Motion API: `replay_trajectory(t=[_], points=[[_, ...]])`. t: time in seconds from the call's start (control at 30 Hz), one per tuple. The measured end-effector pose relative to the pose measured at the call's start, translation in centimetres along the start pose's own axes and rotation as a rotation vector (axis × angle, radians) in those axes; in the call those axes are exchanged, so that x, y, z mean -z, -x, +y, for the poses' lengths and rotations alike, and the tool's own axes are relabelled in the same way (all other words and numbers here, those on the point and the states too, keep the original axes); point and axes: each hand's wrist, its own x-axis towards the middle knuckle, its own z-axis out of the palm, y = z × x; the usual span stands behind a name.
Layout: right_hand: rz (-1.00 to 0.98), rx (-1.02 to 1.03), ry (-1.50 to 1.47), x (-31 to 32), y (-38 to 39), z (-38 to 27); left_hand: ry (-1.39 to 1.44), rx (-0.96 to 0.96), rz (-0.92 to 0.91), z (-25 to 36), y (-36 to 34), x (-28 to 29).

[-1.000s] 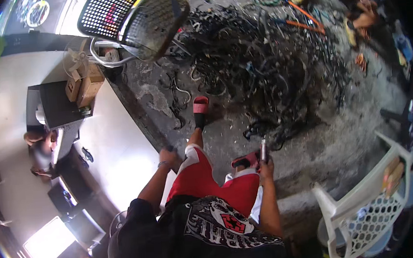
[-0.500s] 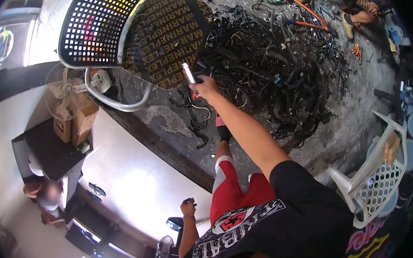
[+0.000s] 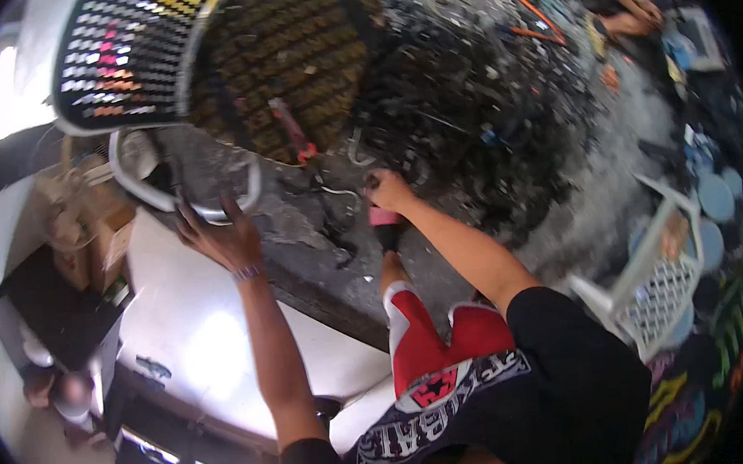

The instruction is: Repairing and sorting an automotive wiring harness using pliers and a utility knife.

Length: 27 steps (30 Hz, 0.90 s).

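Note:
My left hand [image 3: 223, 237] is open, fingers spread, over the bent grey metal tube [image 3: 155, 197] of a chair; I cannot tell if it touches. My right hand [image 3: 390, 192] is closed near my foot, beside the heap of black cables [image 3: 468, 128]; a dark bit shows at its fingers, too blurred to name. Left of it, a slim tool with a red handle and a pale metal end [image 3: 294, 133] lies on the round, dark printed board [image 3: 279, 56]. A pale wire [image 3: 338, 191] runs between the board and my right hand.
A black perforated chair back [image 3: 127, 59] stands at the far left. At right are a white plastic chair [image 3: 655, 284] and light-blue round lids [image 3: 715, 198]. Another person's hands [image 3: 644, 10] show at the far right. Left are boxes [image 3: 110, 235] and a seated person [image 3: 75, 399].
My right hand has let go of the red-handled tool, now on the board, and moved down toward my foot. My left hand has risen and opened by the chair tube. The view has shifted.

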Motion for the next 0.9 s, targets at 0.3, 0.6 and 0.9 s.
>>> replay_trajectory(t=[0.3,0.6,0.9], points=[[-0.331,-0.911,0.625,8.9,20.6,22.5,-0.367,-0.229,0.133,0.2,-2.3,-4.7],[0.096,-0.866,0.477,12.3,17.7,30.8,-0.702,-0.285,0.017,-6.3,-4.7,-4.4],[0.583,-0.496,0.445,34.1,0.4,38.0,-1.091,-0.078,-0.256,-10.0,-10.0,-3.5]])
